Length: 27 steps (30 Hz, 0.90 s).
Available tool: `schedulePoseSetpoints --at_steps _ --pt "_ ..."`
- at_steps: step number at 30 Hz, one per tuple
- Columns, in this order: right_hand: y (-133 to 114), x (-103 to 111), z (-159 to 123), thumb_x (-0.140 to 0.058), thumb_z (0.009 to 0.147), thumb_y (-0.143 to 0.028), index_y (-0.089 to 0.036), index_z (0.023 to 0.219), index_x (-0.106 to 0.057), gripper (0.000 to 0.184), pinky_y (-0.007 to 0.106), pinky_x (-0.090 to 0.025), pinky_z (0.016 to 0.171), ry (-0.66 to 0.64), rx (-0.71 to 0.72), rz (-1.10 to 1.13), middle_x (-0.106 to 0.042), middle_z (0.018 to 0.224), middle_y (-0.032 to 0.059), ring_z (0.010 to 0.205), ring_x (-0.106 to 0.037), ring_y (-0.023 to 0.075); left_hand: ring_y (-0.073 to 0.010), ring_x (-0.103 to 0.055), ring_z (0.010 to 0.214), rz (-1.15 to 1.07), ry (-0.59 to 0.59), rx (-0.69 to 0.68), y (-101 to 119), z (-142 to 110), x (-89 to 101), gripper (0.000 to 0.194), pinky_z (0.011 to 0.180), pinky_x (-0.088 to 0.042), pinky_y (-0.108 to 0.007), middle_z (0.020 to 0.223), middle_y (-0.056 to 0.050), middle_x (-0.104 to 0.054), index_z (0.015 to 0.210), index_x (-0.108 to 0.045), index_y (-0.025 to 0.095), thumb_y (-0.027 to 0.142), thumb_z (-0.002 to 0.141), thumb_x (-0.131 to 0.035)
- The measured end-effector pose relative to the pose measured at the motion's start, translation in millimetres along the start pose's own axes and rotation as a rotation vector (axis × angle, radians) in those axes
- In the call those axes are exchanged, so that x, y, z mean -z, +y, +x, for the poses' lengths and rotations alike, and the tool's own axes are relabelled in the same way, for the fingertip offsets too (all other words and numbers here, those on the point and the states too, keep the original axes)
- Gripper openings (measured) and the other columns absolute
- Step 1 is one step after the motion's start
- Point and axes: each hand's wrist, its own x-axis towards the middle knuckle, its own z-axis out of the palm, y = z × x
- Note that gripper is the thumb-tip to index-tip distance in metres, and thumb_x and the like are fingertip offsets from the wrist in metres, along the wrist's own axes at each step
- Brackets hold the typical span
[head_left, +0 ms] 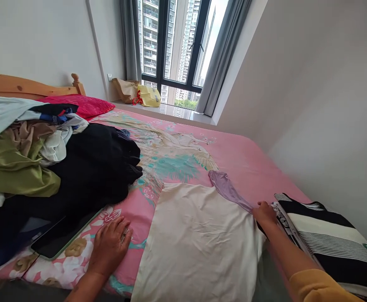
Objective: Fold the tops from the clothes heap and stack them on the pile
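Observation:
A cream garment [199, 239] lies spread out flat on the bed in front of me. Along its upper right edge runs a thin lavender cloth [227, 188]; I cannot tell whether the two are joined. My right hand [265, 214] is closed on the lavender cloth's near right end, beside a stack of folded clothes. My left hand [112, 242] rests on the pink bedspread, left of the cream garment, with fingers apart and slightly bent. Something small and shiny shows near its thumb, too small to name. A dark-screened phone [67, 233] lies left of that hand.
A heap of loose clothes, with a black garment [98, 163] and an olive satin one [16, 167], covers the bed's left side. Folded striped clothes [324, 235] are stacked at right. Paper bags [125, 90] stand on the windowsill. A wall borders the bed's right side.

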Motion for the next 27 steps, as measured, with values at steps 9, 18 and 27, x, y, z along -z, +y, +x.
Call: schedulePoseSetpoints --at_steps 9,18,27 --pt "-206.9 -61.4 -57.4 -0.044 0.082 -0.039 -0.021 0.094 -0.064 0.029 0.022 -0.041 0.065 -0.309 0.619 0.233 -0.064 0.076 0.0003 0.069 -0.057 0.0129 -0.0256 -0.052 0.113 -0.042 0.004 0.028 2.6 -3.8 6.6 0.029 0.098 -0.034 -0.044 0.118 -0.007 -0.061 0.106 -0.063 0.024 0.036 0.083 -0.05" --pt "-319.2 -141.6 -102.1 -0.062 0.067 -0.015 -0.024 0.096 -0.067 0.031 0.022 -0.037 0.062 -0.628 0.808 0.139 -0.062 0.072 -0.0015 0.064 -0.052 0.0115 -0.0254 -0.052 0.112 -0.133 0.024 0.072 0.3 -6.9 6.2 0.025 0.097 -0.035 -0.044 0.117 -0.007 -0.061 0.104 -0.062 0.025 0.033 0.083 -0.052" --pt "-344.6 -156.9 -94.3 -0.042 0.082 -0.025 -0.017 0.098 -0.058 0.024 0.023 -0.039 0.058 -0.566 0.636 0.211 -0.064 0.07 0.002 0.054 -0.053 0.0111 -0.0262 -0.051 0.113 -0.167 0.019 0.092 -0.5 -8.0 5.0 0.023 0.098 -0.033 -0.046 0.118 -0.007 -0.06 0.103 -0.062 0.025 0.031 0.082 -0.053"
